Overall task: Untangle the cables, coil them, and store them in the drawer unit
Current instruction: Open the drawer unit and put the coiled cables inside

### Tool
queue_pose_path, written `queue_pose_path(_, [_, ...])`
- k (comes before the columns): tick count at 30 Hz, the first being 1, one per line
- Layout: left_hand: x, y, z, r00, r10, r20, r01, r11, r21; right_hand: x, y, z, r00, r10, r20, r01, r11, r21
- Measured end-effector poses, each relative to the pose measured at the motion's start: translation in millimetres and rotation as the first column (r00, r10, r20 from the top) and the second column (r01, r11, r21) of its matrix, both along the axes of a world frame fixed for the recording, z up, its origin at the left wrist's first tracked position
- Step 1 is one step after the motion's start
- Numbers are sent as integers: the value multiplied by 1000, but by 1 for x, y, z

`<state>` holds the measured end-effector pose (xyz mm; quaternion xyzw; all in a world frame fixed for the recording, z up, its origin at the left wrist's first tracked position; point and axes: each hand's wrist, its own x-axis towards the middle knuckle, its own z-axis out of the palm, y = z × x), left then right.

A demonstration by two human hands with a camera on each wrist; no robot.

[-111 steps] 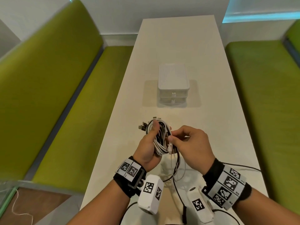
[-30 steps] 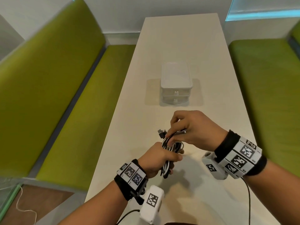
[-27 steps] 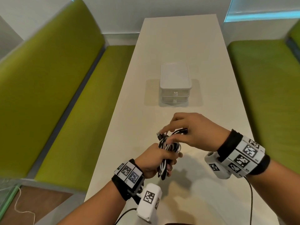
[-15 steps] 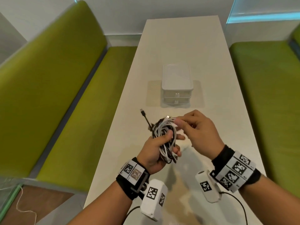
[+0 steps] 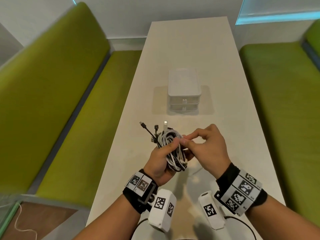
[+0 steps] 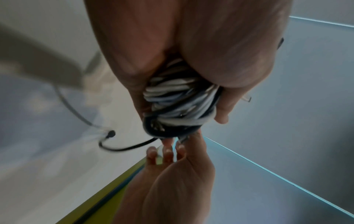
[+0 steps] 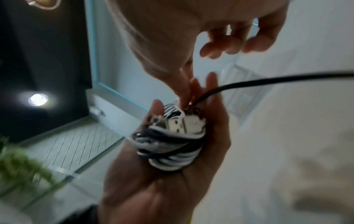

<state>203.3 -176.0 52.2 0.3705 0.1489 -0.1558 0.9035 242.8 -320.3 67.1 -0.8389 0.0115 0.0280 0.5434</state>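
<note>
A coiled bundle of white and black cables (image 5: 170,149) is held above the near part of the table. My left hand (image 5: 161,160) grips the bundle round its middle, thumb on top. Several plug ends (image 5: 155,128) stick out from its far side. My right hand (image 5: 206,148) pinches a strand at the bundle's top right edge with thumb and forefinger. In the left wrist view the bundle (image 6: 178,106) fills my fist. In the right wrist view the bundle (image 7: 172,141) shows a white USB plug (image 7: 177,125). The white drawer unit (image 5: 183,91) stands shut further up the table.
The long pale table (image 5: 190,54) runs away from me between green benches, one on the left (image 5: 52,94) and one on the right (image 5: 284,104). A wall closes the far end. Sensor cables trail from my wrists near the table's front edge.
The bundle has risen and turned more upright in my left hand. My right hand, earlier over the top of the coil, now pinches a strand at its right side.
</note>
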Motion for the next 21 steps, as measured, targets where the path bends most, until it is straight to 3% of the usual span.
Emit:
queue_pose_path(3, [6,2,-2,996,82,-37,-80,995,60,-4,-4,0,927,239,289,-164,951,-262])
queue_pose_path(5, [9,6,0,994,105,-28,-104,994,32,-9,-3,-2,886,326,330,-251,935,-250])
queue_pose_path(6, [12,8,2,992,124,-29,-124,992,20,-11,-1,-4,917,292,273,-264,955,-135])
queue_pose_path(8, [16,12,4,987,159,-27,-158,987,25,-12,2,-2,973,231,11,-229,957,179])
queue_pose_path(10, [19,17,5,986,167,0,-167,986,23,-12,1,2,903,362,-232,-256,886,388])
queue_pose_path(12, [22,24,5,980,193,42,-193,981,-4,-13,-4,3,810,506,-298,-361,830,426])
queue_pose_path(13, [25,29,5,974,218,59,-218,976,-13,-13,-7,1,801,515,-305,-379,831,408])
queue_pose_path(15, [31,41,6,958,274,81,-275,961,-3,-14,-14,-5,847,441,-296,-361,887,288])
queue_pose_path(17, [36,49,6,939,334,88,-341,936,88,-16,-20,-7,903,400,-157,-413,909,-58])
queue_pose_path(18, [39,52,5,928,361,91,-372,912,173,-19,-23,-6,881,465,-89,-471,841,-267])
queue_pose_path(19, [40,52,4,920,378,102,-391,880,269,-23,-22,-3,823,564,-65,-530,723,-444])
queue_pose_path(21, [41,51,2,928,345,140,-366,783,503,-33,-15,5,659,747,-91,-641,493,-588])
